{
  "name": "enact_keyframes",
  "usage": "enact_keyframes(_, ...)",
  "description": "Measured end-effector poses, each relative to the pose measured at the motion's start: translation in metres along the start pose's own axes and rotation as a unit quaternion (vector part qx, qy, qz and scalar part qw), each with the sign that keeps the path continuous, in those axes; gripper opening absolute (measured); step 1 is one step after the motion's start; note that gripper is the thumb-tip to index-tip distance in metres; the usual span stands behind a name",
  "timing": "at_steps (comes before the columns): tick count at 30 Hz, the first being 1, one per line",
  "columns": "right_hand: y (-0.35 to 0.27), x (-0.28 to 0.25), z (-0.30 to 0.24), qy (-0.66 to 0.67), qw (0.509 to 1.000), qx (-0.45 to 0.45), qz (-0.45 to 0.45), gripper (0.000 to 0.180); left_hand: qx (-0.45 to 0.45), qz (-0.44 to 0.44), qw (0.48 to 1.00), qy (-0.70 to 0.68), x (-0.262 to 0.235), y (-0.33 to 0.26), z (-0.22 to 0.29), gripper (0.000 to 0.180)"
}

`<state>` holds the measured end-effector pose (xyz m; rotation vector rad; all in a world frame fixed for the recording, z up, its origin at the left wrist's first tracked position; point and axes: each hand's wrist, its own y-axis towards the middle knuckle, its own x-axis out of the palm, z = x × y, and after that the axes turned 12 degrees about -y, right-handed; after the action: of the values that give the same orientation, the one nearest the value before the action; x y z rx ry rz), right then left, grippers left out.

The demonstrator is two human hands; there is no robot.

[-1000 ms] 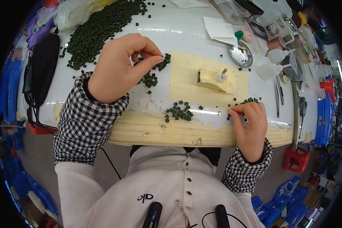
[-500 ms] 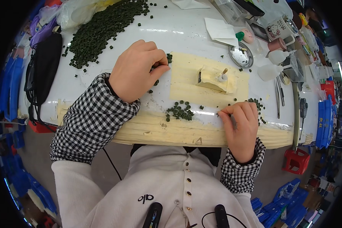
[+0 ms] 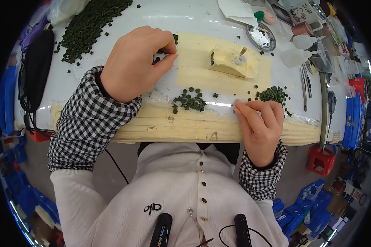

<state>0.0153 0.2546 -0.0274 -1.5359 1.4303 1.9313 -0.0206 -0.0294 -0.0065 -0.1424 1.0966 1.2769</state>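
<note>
My left hand (image 3: 137, 61) rests knuckles-up on the white table (image 3: 70, 88), its fingertips pinched over a few small dark green rings (image 3: 175, 39) at the left edge of a pale yellow taped patch (image 3: 202, 72). My right hand (image 3: 260, 125) lies at the table's front edge, thumb and fingers pressed together; whether a ring is between them is hidden. A small cluster of green rings (image 3: 189, 101) lies between the hands. Another cluster (image 3: 273, 94) sits just above my right hand. A taped block with a short peg (image 3: 231, 61) stands on the yellow patch.
A big heap of green rings (image 3: 90, 26) covers the far left of the table. A round metal tin (image 3: 259, 36), white squeeze bottles (image 3: 299, 55), tweezers (image 3: 305, 84) and folded paper (image 3: 237, 10) lie at the back right. A red stool (image 3: 319, 158) and blue bins stand on the floor.
My left hand has slid down and right over the rings by the yellow patch. My right hand has moved left along the front edge, away from the right cluster.
</note>
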Motion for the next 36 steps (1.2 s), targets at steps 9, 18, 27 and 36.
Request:
enact_keyframes(9,0.007,-0.001,-0.001,0.083,0.997,0.003,-0.002,0.021,-0.133,-0.010,0.930,-0.342,0.008,-0.004,0.017,0.010)
enact_keyframes(18,0.050,-0.016,-0.020,0.256,0.966,0.028,0.013,0.019,-0.314,-0.063,0.678,-0.661,0.008,-0.002,0.026,0.019)
enact_keyframes(27,0.050,0.004,-0.020,0.474,0.874,0.095,-0.051,0.023,-0.299,-0.050,0.662,-0.685,0.013,-0.006,0.028,0.019)
enact_keyframes(36,0.046,0.005,-0.012,0.595,0.786,0.139,-0.093,0.021,-0.332,-0.042,0.620,-0.709,0.013,-0.006,0.026,0.015)
